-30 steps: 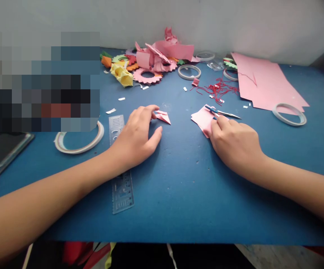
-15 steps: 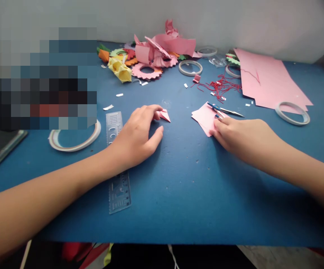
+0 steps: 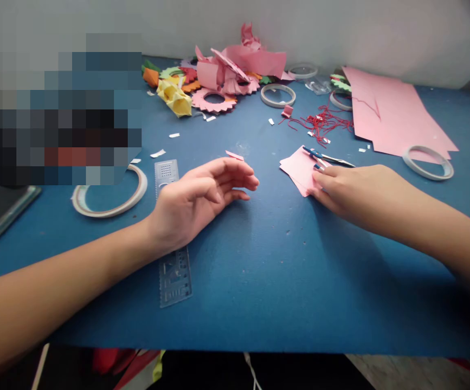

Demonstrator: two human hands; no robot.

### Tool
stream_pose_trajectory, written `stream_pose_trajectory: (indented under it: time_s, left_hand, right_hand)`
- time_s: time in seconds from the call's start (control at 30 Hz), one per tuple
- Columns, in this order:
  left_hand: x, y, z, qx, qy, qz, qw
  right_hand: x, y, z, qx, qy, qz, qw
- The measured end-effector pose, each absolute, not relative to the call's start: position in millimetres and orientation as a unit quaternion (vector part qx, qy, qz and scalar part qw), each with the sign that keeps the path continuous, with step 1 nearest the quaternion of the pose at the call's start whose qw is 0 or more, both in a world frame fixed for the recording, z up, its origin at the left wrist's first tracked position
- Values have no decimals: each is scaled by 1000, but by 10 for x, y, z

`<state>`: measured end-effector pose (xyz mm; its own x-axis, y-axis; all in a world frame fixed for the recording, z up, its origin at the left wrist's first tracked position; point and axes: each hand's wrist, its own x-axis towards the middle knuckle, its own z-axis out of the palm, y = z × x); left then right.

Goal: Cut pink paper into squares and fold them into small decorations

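My left hand point(image 3: 206, 197) is open above the table, palm turned inward and fingers loosely curved, with nothing in it. Just beyond its fingers lies a small folded pink paper piece point(image 3: 235, 155), partly hidden. Under the left wrist runs a clear plastic stencil ruler point(image 3: 175, 279). My right hand point(image 3: 348, 187) is closed at the near right edge of a few pink paper squares point(image 3: 295, 165), thumb and fingers pinching them. On these squares lies a slim blue-and-silver tool point(image 3: 314, 154), like a drawing compass; the hand hides part of it.
A big tape roll point(image 3: 81, 203) sits left, another tape roll point(image 3: 427, 162) right. Pink paper sheets point(image 3: 397, 114) lie at the back right, near tangled red thread point(image 3: 322, 124). Cut pink paper shapes point(image 3: 222, 73) and yellow folded paper point(image 3: 174, 97) are piled at the back.
My left hand has drawn slightly back from the folded pink piece and turned its palm inward. The right hand stays at the pink squares. The view has shifted slightly.
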<state>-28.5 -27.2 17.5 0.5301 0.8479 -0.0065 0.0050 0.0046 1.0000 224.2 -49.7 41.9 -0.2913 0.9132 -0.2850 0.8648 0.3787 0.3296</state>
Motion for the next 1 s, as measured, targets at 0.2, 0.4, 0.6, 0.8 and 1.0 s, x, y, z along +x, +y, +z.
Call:
stream_pose_trajectory:
  time_s: [0.2, 0.4, 0.6, 0.8, 1.0]
  left_hand:
    - [-279, -260, 207, 489, 345, 309, 739]
    - [-284, -237, 198, 441, 322, 283, 789]
    - [-283, -235, 200, 483, 323, 265, 769]
    - [-277, -244, 204, 507, 326, 270, 751]
    - [-249, -249, 246, 509, 335, 255, 751]
  right_hand:
    - [2241, -467, 451, 552, 806, 51, 207]
    - [2273, -431, 440, 542, 819, 49, 181]
    - [2186, -506, 399, 528, 818, 94, 209]
    - [2133, -550, 348, 561, 796, 170, 152]
    - [2120, -640, 228, 508, 819, 263, 50]
